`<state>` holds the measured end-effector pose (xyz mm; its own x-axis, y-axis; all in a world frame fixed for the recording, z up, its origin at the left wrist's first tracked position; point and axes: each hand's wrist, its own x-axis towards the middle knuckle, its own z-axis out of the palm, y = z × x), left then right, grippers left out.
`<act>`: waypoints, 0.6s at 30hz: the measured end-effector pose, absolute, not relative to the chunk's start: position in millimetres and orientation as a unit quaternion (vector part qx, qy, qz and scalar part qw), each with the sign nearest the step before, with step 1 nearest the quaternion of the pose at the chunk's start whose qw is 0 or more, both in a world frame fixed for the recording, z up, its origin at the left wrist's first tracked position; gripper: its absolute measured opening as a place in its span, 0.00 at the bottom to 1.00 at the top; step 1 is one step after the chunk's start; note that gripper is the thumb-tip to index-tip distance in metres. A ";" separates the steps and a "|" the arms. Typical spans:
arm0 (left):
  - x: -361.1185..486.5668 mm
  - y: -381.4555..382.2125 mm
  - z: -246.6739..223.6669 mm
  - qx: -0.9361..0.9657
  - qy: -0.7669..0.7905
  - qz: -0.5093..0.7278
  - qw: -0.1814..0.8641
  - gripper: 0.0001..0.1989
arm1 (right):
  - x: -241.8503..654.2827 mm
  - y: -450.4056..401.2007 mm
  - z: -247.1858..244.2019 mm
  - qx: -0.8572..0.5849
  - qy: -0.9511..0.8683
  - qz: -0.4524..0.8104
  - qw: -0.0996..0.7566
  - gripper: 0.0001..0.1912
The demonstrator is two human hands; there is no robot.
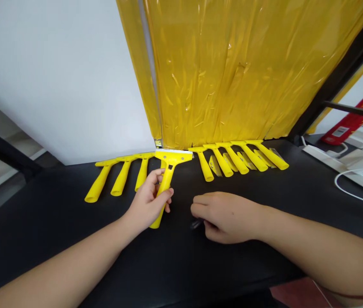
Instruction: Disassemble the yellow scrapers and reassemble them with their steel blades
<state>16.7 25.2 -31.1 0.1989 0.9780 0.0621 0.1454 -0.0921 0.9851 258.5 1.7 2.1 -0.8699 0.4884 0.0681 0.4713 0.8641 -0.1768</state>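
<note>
My left hand point(147, 199) is closed round the handle of a yellow scraper point(168, 171), its wide head pointing up and away from me. A pale strip runs along the head's far edge, and two small screws show on its face. My right hand point(223, 216) is curled shut over the black tabletop, just right of the scraper. A short dark, shiny end point(196, 223) sticks out of its fist; the rest is hidden by the fingers, so I cannot tell its kind.
More yellow scrapers point(122, 177) lie left of my left hand, and several others point(223, 162) lie right along the back of the black table point(165, 265). Behind stand a white panel point(72, 85) and yellow plastic sheeting point(233, 72). White power strips point(338, 167) with a cable occupy the right.
</note>
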 end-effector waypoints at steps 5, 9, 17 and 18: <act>15.9 25.9 -26.9 0.592 0.469 0.431 0.493 0.28 | 267.3 13.1 6.4 -0.411 -0.906 0.013 0.103 0.08; 15.9 26.6 -27.3 0.596 0.465 0.426 0.497 0.29 | 276.5 26.3 0.8 -0.509 -0.852 -0.015 0.119 0.12; 15.0 28.2 -31.6 0.604 0.460 0.426 0.492 0.28 | 278.4 38.5 -8.3 -0.567 -0.820 -0.013 0.079 0.15; 14.7 28.2 -32.0 0.605 0.459 0.425 0.492 0.28 | 278.3 39.6 -8.6 -0.570 -0.817 -0.011 0.079 0.15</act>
